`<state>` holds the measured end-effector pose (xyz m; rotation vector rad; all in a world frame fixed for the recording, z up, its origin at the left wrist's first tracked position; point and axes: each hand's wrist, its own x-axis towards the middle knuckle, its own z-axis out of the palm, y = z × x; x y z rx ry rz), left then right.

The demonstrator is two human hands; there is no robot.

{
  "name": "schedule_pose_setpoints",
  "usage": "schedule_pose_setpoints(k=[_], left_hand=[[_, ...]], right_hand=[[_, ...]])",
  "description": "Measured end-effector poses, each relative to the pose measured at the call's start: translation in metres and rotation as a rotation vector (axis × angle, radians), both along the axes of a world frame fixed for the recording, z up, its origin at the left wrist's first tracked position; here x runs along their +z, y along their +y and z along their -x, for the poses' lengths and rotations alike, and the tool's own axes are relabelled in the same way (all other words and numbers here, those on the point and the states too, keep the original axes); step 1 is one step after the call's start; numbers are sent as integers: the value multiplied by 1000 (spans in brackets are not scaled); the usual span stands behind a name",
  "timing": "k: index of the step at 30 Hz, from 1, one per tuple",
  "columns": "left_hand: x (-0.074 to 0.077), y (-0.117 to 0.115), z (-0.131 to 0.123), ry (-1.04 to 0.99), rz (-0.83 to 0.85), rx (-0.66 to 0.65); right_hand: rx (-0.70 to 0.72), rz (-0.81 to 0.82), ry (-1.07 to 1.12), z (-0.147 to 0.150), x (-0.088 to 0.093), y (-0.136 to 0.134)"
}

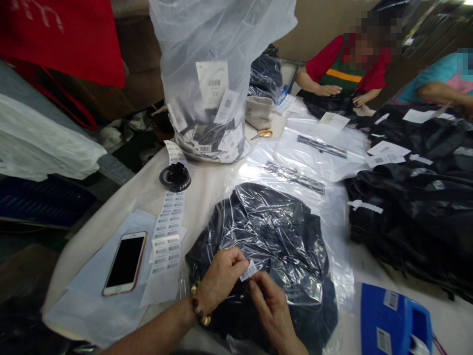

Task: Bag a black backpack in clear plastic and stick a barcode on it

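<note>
My left hand [220,278], with a bead bracelet on its wrist, pinches a small white barcode label [249,270] at one end. My right hand [269,309] meets the label from below, its fingertips at the label's lower edge. Both hands are just above a dark garment in a clear plastic bag [262,259], which lies flat on the table. To the left of my left hand lies a strip of barcode labels [166,244] on white backing sheets. A smartphone [124,264] lies face up on a pale sheet of paper [90,301].
A large clear bag of tagged packages [207,84] stands on the white-covered table [207,192], with orange-handled scissors [262,134] beside it. A blue label printer [393,320] sits at the lower right. Dark bagged garments [417,197] are heaped at the right, and two co-workers sit across the table.
</note>
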<state>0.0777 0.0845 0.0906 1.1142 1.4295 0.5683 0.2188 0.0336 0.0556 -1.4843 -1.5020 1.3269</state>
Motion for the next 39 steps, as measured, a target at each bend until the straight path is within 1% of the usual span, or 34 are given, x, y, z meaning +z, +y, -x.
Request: schedule_pose_setpoints(k=[6, 10, 14, 18, 21, 23, 25, 28, 30, 32, 34, 36, 39], left_hand=[[-1, 0, -1, 45, -39, -25], [4, 3, 2, 98, -103, 8], [6, 5, 4, 77, -84, -6], [0, 7, 6, 47, -51, 18], [-2, 10, 9, 53, -56, 33], [-2, 11, 12, 56, -52, 32], [-2, 12, 15, 55, -42, 23], [-7, 10, 19, 63, -12, 1], [-14, 7, 22, 79, 17, -24], [-23, 5, 25, 101, 34, -53], [-30, 4, 27, 117, 56, -72], [-32, 3, 26, 117, 82, -79], [-24, 1, 20, 126, 71, -70]], right_hand=[[-27, 6, -59, 1, 3, 1], [-47, 82, -41, -1, 3, -2], [-51, 196, 41, -4, 0, -5], [-71, 264, 162, -6, -3, -7], [-137, 335, 300, -13, -3, -12], [-218, 387, 362, -23, -2, -18], [-288, 413, 367, -39, 0, -28], [-420, 397, 306, -73, 2, -50], [-561, 359, 234, -99, -1, -69], [-706, 319, 139, -123, -9, -88], [-812, 332, 31, -141, -23, -107], [-856, 445, -77, -152, -43, -123], [-853, 659, -168, -161, -76, -140]])
